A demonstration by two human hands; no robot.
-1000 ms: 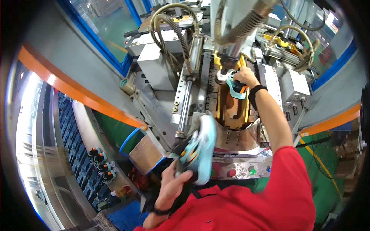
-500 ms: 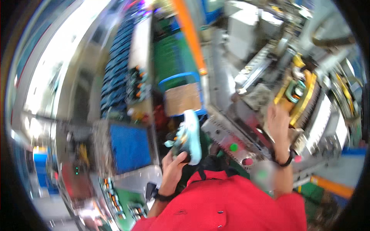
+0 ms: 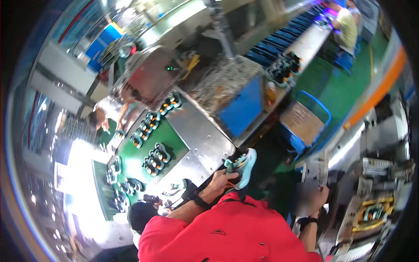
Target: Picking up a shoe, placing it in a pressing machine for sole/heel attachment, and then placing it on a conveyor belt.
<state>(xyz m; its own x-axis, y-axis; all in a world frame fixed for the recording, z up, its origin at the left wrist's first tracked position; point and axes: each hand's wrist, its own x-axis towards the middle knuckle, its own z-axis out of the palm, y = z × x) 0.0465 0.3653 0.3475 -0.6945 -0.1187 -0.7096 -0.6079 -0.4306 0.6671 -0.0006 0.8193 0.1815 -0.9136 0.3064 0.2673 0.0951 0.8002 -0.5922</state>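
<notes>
My left hand (image 3: pixel 221 182) is closed around the heel end of a sneaker (image 3: pixel 245 168) with a pale blue sole and a dark upper with orange parts. The sneaker is tilted, toe pointing away from me, in front of my red shirt. My right hand (image 3: pixel 320 201) is low beside a machine on the right; its fingers are blurred and partly hidden, and anything in them cannot be made out. Another shoe (image 3: pixel 374 212) sits between yellow pads (image 3: pixel 369 227) in that machine, apart from my right hand.
On the left, a green conveyor belt (image 3: pixel 174 168) with a metal edge carries several sneakers (image 3: pixel 156 159). A blue-framed cart (image 3: pixel 301 123) stands ahead. An orange post (image 3: pixel 379 87) rises on the right. A person (image 3: pixel 107 114) works across the belt; others sit far right.
My view has swung left, bringing the belt of shoes into sight. My right hand has come away from the machine's yellow pads. The sneaker stays in my left hand.
</notes>
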